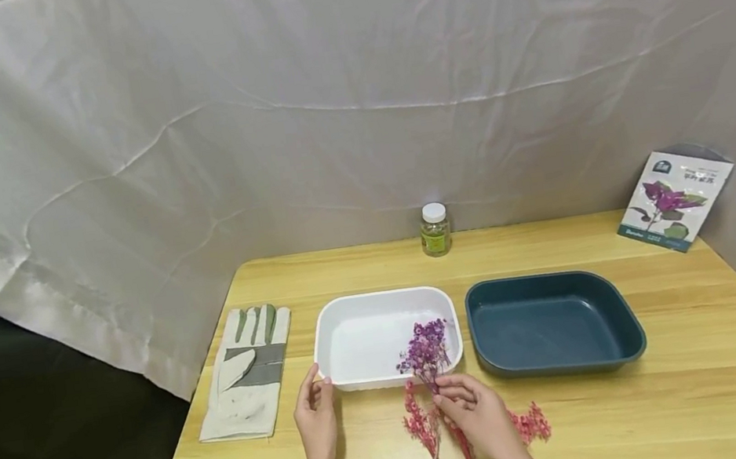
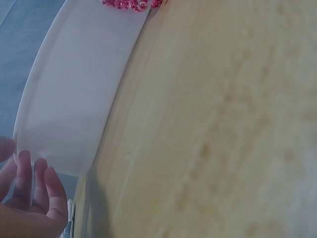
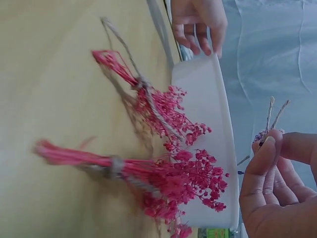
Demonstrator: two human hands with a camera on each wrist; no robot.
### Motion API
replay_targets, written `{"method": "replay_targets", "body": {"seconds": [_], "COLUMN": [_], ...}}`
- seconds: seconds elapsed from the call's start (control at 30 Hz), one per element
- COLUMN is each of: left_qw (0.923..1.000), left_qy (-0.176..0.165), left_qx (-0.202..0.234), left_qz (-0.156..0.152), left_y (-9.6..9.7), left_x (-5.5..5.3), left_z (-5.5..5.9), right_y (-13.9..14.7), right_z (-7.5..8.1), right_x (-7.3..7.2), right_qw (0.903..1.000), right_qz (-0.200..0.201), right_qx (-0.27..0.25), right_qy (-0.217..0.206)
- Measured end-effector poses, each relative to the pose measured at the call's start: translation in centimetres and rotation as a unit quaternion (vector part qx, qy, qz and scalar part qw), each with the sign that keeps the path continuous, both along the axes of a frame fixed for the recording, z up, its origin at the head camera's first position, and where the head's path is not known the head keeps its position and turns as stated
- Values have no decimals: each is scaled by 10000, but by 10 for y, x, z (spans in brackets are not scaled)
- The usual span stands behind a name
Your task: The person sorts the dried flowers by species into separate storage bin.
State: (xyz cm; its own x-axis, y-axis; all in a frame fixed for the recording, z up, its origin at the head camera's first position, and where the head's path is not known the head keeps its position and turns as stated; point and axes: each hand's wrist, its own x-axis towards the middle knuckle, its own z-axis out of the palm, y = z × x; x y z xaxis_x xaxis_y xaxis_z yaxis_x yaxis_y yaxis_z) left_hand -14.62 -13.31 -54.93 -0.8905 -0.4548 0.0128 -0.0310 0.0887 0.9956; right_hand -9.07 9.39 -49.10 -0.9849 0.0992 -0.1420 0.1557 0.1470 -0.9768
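My right hand pinches a small bunch of purple dried flowers by its stems, with the blooms over the front right of a white tray. Two twine ends stick up beside the pinching fingertips in the right wrist view. At the tray's front left corner, my left hand holds the rim between thumb and fingers. Bunches of pink dried flowers, tied with twine, lie in front of the tray. More pink blossoms show to the right of my right hand, which hides part of them.
A dark blue tray stands just right of the white one. White and grey work gloves lie at the left. Behind the trays is a small jar with a white lid. A seed packet leans at the back right against the grey cloth.
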Motion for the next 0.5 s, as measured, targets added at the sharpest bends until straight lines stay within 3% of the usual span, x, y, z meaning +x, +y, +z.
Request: {"method": "replay_targets", "body": {"seconds": [0.23, 0.4, 0.5], "left_qw": [9999, 9999, 9999], "left_qy": [-6, -18, -17], "left_qx": [96, 150, 136], "left_qz": [-66, -68, -46], "left_y": [1, 3, 3], "left_x": [2, 5, 5], "left_z": [6, 18, 16], "right_y": [-3, -4, -5], "right_z": [0, -4, -5], "right_x": [-33, -55, -66], "right_qw": [9990, 9995, 9997], "right_qz": [-20, -35, -31], "right_qx": [-429, -254, 37], "right_qy": [131, 161, 222]}}
